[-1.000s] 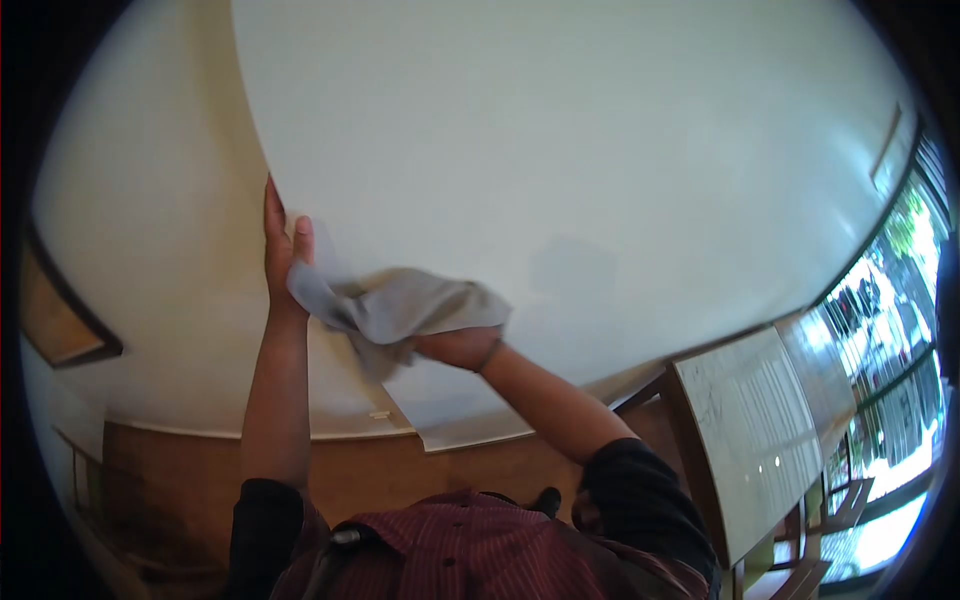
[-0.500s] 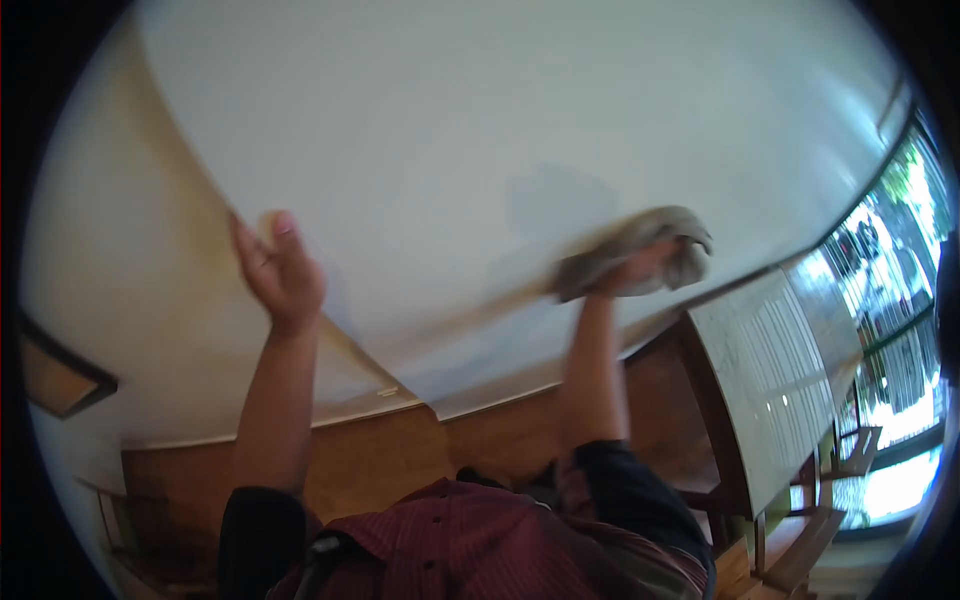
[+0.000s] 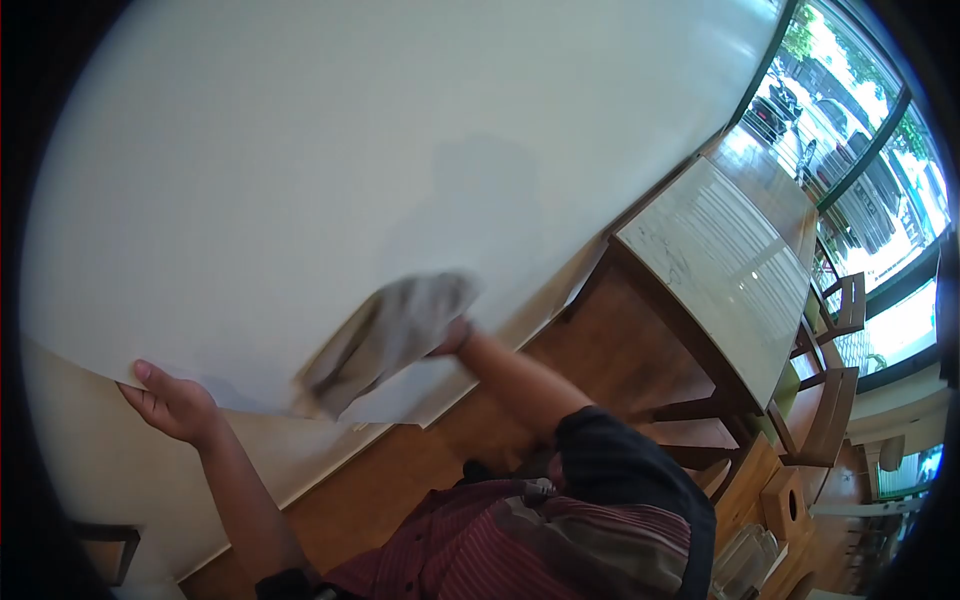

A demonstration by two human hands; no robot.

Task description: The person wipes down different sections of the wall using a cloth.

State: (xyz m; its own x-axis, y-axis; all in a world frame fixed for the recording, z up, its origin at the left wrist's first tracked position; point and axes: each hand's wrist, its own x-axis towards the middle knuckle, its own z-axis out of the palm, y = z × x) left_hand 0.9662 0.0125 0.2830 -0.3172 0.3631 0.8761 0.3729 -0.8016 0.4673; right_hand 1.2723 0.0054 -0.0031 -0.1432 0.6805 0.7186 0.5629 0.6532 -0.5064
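Note:
My right hand [image 3: 452, 337] presses a crumpled grey-beige cloth [image 3: 395, 335] against the white wall [image 3: 330, 170]; both are blurred by motion, and the cloth covers most of the fingers. Over at the lower left, my left hand [image 3: 178, 405] rests at the wall's corner edge. Its thumb points up along the white face, while the other fingers lie extended around the edge, partly hidden. Nothing loose shows in that hand.
A marble-topped table [image 3: 720, 270] with dark wooden legs stands on the right, with wooden chairs [image 3: 830, 415] beyond it. Tall windows [image 3: 850, 150] rise behind them. At the lower right are a wooden box [image 3: 785, 503] and a clear container [image 3: 745, 560]. Brown floor [image 3: 620, 370] runs below the wall.
The view has turned, bringing more of the table and chairs in. My right hand has swept the cloth left and down in view; my left hand appears lower and farther left, still at the edge.

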